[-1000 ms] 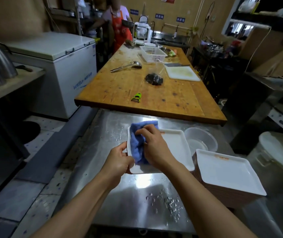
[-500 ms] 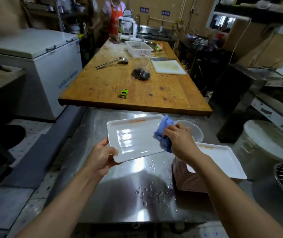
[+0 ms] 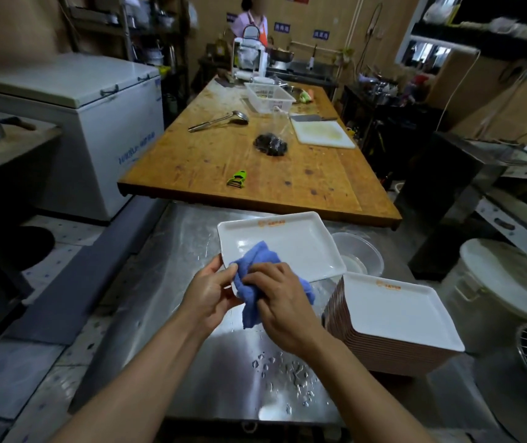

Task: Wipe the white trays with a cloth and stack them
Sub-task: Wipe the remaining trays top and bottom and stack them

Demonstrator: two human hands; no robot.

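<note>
since half a second ago the blue cloth (image 3: 257, 276) has crossed from the white tray's (image 3: 291, 243) right edge to its near left corner. right hand (image 3: 283, 302) presses the cloth there, fingers curled round it; left hand (image 3: 209, 290) pinches the tray's corner above the wet steel counter (image 3: 172, 330), beside the tray stack (image 3: 393, 318).

The kitchen is dim and warm-toned, brightest through the window (image 3: 428, 55) at far right. Overhead light throws white glare onto the steel counter (image 3: 166, 282) — one hot spot at its near edge, a broader sheen on its left side — and glints on the water droplets (image 3: 287, 375). The white tray (image 3: 291, 241) carries a soft reflection. The wide lens bends straight lines toward the edges — the chest freezer (image 3: 102, 123) at left leans, and the corners darken. The far background is soft and slightly smeared; the wooden table (image 3: 255, 167) is fairly sharp.
</note>
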